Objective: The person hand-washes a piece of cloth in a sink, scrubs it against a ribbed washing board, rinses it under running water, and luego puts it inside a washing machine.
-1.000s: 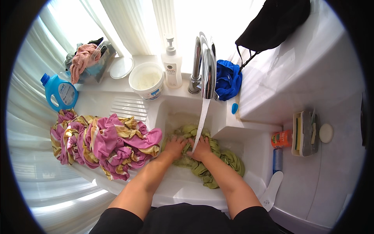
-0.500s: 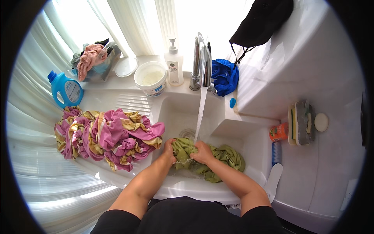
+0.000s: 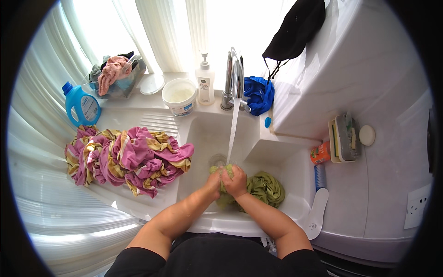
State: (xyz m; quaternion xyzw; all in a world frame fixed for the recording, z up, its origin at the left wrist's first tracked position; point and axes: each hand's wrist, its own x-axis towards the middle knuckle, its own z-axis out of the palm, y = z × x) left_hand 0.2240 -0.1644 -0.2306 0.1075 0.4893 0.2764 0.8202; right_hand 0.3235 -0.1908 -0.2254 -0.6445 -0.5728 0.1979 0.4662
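Note:
Wet green cloth (image 3: pixel 266 190) lies bunched in the white sink (image 3: pixel 190 157), its loose part heaped to the right of my hands. My left hand (image 3: pixel 214 183) and my right hand (image 3: pixel 235 180) are pressed close together around one end of it, fingers closed. A bit of the cloth bulges out above the fingers, and the rest of the gripped part is hidden. From the chrome faucet (image 3: pixel 237 78) a stream of water (image 3: pixel 232 131) runs down onto the cloth and my hands.
Twisted pink and yellow fabric (image 3: pixel 127 159) covers the ridged drainboard on the left. Behind stand a blue detergent jug (image 3: pixel 82 105), a white tub (image 3: pixel 179 96) and a pump bottle (image 3: pixel 205 83). A blue cloth (image 3: pixel 259 96) sits beside the faucet; a brush (image 3: pixel 320 177) lies at the right.
My hands have come together from apart, gathering the green cloth between them under the running water. The view has shifted slightly.

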